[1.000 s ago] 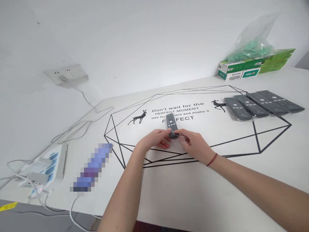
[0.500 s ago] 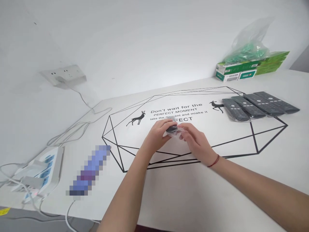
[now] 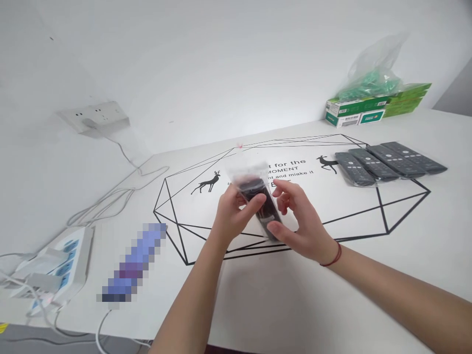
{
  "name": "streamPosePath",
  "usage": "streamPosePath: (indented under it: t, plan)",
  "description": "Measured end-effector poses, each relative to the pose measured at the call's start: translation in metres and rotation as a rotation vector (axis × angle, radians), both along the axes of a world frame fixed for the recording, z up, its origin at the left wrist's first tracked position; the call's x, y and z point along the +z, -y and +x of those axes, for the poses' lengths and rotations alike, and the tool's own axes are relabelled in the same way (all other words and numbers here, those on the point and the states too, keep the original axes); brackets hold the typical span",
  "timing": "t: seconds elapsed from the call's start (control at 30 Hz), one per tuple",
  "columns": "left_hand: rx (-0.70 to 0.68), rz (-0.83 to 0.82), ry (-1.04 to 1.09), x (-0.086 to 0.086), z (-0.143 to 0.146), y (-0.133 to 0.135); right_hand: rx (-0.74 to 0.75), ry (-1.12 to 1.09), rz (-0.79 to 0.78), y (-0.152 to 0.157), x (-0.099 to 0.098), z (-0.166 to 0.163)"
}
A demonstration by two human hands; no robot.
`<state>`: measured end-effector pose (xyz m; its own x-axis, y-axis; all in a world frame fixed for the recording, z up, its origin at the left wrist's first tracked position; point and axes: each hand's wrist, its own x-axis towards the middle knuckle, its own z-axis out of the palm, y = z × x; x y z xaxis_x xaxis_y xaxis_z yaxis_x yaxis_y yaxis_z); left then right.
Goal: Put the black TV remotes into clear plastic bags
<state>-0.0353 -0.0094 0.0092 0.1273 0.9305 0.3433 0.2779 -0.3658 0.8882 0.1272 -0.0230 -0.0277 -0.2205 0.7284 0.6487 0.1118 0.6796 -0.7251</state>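
A black remote control [image 3: 268, 212] in a clear plastic sleeve is tilted over the middle of the table, somewhat blurred. My left hand [image 3: 238, 209] is closed on its left side, thumb across the top and fingers behind it. My right hand [image 3: 304, 223] is at the lower right side of the remote, fingers apart and partly curled. Its thumb overlaps the lower end; whether it presses there I cannot tell. Loose sleeve plastic [image 3: 245, 172] stands out past the upper end. To the right, several bagged black remotes [image 3: 394, 160] lie side by side.
Green and white boxes [image 3: 356, 112] topped by a plastic bag [image 3: 372, 78] stand at the back right. On the left are a power strip [image 3: 75, 270], a pixelated phone-like object [image 3: 132, 263] with a cable, and loose white cords [image 3: 110, 201]. A wall socket [image 3: 106, 118] is above.
The bagged remote has turned so that its long side shows, pointing down toward me. My left thumb now crosses it, and my right hand has opened and shifted slightly lower.
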Motion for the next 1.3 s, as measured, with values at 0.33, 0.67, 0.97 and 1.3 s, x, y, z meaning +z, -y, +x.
streamPosePath:
  t: [0.33, 0.67, 0.97, 1.3]
  plan:
    - [-0.233, -0.308, 0.137, -0.019, 0.011, -0.01, -0.045, -0.212, -0.417, -0.017, -0.001, 0.001]
    - [-0.286, -0.476, 0.028, -0.023, 0.011, -0.015, 0.026, -0.241, -0.682, -0.04, -0.008, 0.009]
    - [-0.101, -0.492, 0.09, -0.042, 0.002, -0.033, 0.064, -0.15, -0.715, -0.05, -0.024, 0.009]
    - [-0.168, -0.643, 0.263, -0.045, -0.007, -0.04, 0.095, -0.141, -0.723, -0.051, -0.025, 0.007]
